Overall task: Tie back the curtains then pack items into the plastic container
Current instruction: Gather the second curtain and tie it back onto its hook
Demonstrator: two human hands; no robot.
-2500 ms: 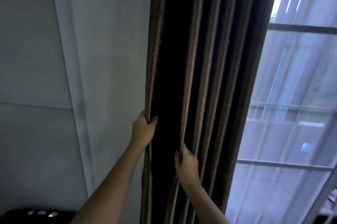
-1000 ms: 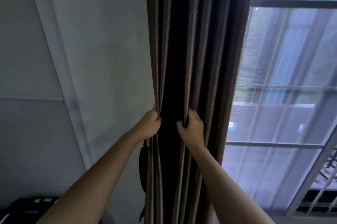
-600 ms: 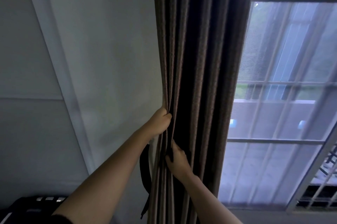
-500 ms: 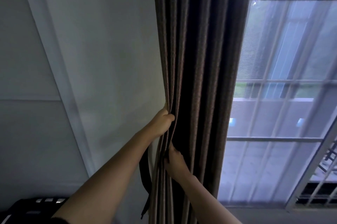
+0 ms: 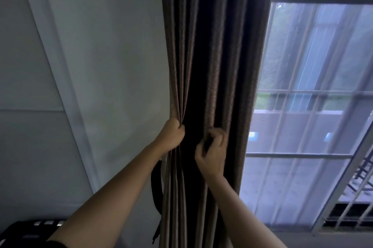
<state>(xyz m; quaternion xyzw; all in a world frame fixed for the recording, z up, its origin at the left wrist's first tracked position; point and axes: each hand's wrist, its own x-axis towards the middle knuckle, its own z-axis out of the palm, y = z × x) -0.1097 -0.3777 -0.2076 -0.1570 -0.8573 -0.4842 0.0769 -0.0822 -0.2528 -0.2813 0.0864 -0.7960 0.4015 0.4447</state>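
Hanging in deep folds, dark brown curtain (image 5: 214,49) bunches narrow.

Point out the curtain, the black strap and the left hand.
Curtain (image 5: 212,45): head view, a middle fold.
Black strap (image 5: 156,187): head view, the loop's middle.
Left hand (image 5: 171,136): head view, back of the hand.

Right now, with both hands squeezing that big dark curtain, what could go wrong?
1. The left hand grips only the folds at the left edge of the curtain, and the right hand pinches one fold; folds further right hang loose and may spill out.
2. The dark strap hangs below the left hand; letting go to reach it could let the bunch spread.
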